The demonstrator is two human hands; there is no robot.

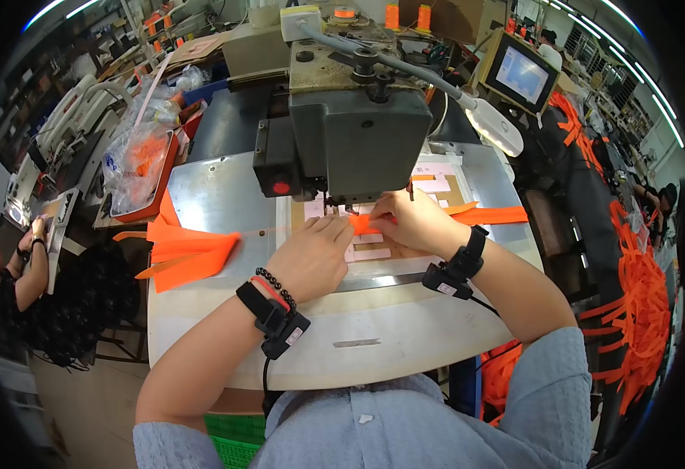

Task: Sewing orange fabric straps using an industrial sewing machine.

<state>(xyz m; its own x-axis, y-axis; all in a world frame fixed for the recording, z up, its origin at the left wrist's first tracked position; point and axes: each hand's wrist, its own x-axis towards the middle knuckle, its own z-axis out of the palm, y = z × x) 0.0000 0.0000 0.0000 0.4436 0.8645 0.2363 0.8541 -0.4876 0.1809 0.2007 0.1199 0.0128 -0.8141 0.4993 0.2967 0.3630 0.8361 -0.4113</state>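
Observation:
Below the needle area of a dark sewing machine head (362,141), a short orange fabric strip (364,225) lies between my hands. My right hand (416,223) pinches its right part. At its left end my left hand (315,254) has its fingers bent and pressed together on the strip; the thumb is hidden. Under both hands is a brown template board (405,252) with pale pink pieces on it. A folded bundle of orange fabric (194,254) rests to the left of my left hand. Right of my right wrist lies an orange strap (495,215).
A lit lamp (495,129) on a grey arm hangs at the right, with a screen (520,74) behind it. At the left stands a red tray (155,184) with plastic bags. Orange strips (631,305) hang far right. Another person's hand (39,228) works at the far left.

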